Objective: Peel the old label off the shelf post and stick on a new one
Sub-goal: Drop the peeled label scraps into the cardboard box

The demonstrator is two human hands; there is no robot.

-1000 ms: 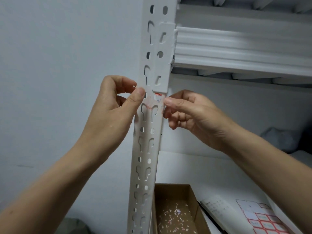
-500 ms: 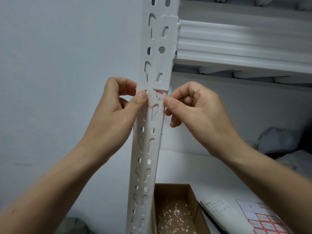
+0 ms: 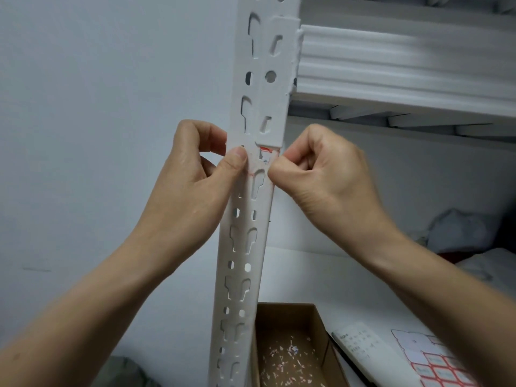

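Both arms reach up. The left hand [image 3: 192, 180] pinches the left edge of the shelf post [image 3: 245, 247], thumb in front. The right hand [image 3: 324, 177], fingers curled tight, pinches the old label [image 3: 264, 155] on the post between them.

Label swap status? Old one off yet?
Not quite. Done: most looks off, paper scraps lie in the cardboard box. In hand: the left hand pinches the shelf post while the right hand picks at the old label remnant just under the bracket. Left: clear that red-and-white remnant, then stick on one from the label sheet lower right.
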